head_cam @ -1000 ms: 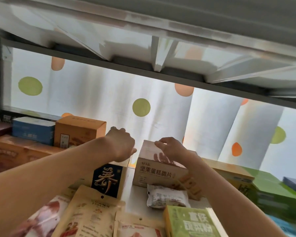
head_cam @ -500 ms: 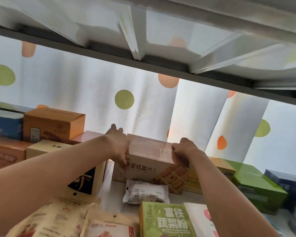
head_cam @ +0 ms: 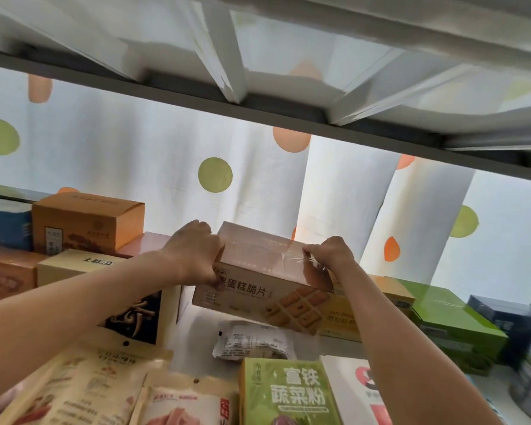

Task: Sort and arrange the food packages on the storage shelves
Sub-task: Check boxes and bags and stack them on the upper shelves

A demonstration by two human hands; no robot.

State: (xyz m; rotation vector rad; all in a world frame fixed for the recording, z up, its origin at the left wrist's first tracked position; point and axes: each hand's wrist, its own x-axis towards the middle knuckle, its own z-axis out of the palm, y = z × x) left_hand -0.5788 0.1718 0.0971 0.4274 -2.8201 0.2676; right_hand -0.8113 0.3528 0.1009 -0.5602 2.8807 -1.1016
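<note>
A tan cracker box (head_cam: 258,280) with biscuit pictures on its front sits at the middle of the white shelf (head_cam: 196,335), its near edge raised off the shelf. My left hand (head_cam: 193,256) grips its left end, thumb on the front face. My right hand (head_cam: 322,265) grips its right end with fingers curled over the top. Below the box lies a small white sachet (head_cam: 252,342). A green vegetable-powder box (head_cam: 288,394) and several kraft pouches (head_cam: 83,391) lie in the foreground.
Left stand an orange carton (head_cam: 86,222), a blue box (head_cam: 3,228), a cream box (head_cam: 74,265) and a black-fronted box (head_cam: 135,317). Right are a yellow box (head_cam: 344,317), green boxes (head_cam: 454,323) and a dark blue box (head_cam: 509,317). An upper shelf (head_cam: 288,108) hangs overhead; a dotted curtain (head_cam: 215,176) hangs behind.
My left hand moved from the black-fronted box onto the cracker box's left end. Both hands now grip the box, and it has come up and toward me.
</note>
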